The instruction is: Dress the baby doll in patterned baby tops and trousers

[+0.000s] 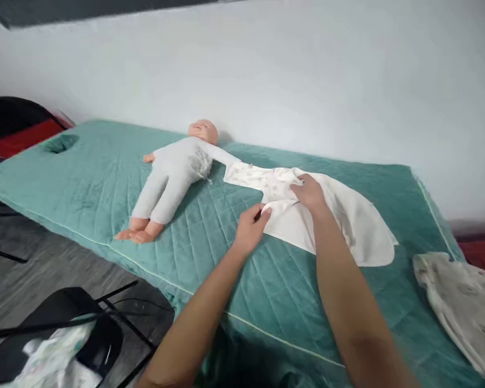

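A white baby garment [355,226] with a small print on its upper part lies spread on the green quilted cover. My left hand [251,227] pinches the garment's near edge between thumb and fingers. On its far side, my right hand [308,193] has its fingers closed on the cloth close to the opening, with the fingertips partly hidden in the fabric. To the left lies a baby doll [173,172] on its back with a white cloth body and bare feet. One of its arms stretches toward the garment's printed sleeve, and its hand is not visible there.
The green quilted cover [84,183] spreads over a long bed against a white wall [307,81]. A grey-beige garment [461,307] lies at the right edge. At lower left, a black chair [64,307] holds a printed white cloth [60,350].
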`<state>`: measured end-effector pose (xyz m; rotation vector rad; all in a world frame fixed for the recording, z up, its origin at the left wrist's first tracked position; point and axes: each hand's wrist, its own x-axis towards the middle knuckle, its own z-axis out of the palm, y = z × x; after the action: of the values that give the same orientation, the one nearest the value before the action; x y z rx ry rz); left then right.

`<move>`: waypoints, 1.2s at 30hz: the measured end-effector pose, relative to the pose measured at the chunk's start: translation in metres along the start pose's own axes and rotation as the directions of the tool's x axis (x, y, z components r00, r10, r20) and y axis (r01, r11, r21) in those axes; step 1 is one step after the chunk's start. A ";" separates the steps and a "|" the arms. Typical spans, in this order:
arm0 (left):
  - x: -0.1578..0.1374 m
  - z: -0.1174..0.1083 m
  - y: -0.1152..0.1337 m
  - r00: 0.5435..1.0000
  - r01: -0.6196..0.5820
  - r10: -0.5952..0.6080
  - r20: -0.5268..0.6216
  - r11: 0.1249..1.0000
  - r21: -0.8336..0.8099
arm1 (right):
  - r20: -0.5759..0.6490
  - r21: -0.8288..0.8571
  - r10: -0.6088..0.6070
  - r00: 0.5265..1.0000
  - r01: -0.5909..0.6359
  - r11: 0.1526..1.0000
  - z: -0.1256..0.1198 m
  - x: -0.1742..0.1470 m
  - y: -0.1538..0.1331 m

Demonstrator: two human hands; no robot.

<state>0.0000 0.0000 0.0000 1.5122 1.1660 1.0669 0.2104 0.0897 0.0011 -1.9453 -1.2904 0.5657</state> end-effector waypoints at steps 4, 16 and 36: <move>0.001 -0.005 -0.008 0.904 -0.078 0.030 -0.427 0.992 -0.097 | 0.230 0.580 -0.149 0.962 -0.012 0.814 0.003 -0.006 -0.014; -0.002 -0.008 -0.011 0.798 -0.334 0.501 -0.336 0.831 0.445 | -0.096 0.069 -0.404 0.910 0.411 0.909 0.032 -0.011 -0.009; 0.003 0.006 -0.018 0.977 -0.085 0.214 -0.015 0.451 0.888 | 0.394 -0.559 -0.379 0.838 0.545 0.624 0.032 -0.016 -0.017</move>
<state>0.0030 0.0044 -0.0181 2.4219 1.8807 0.6339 0.1711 0.0896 -0.0066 -1.9540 -2.3116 0.0573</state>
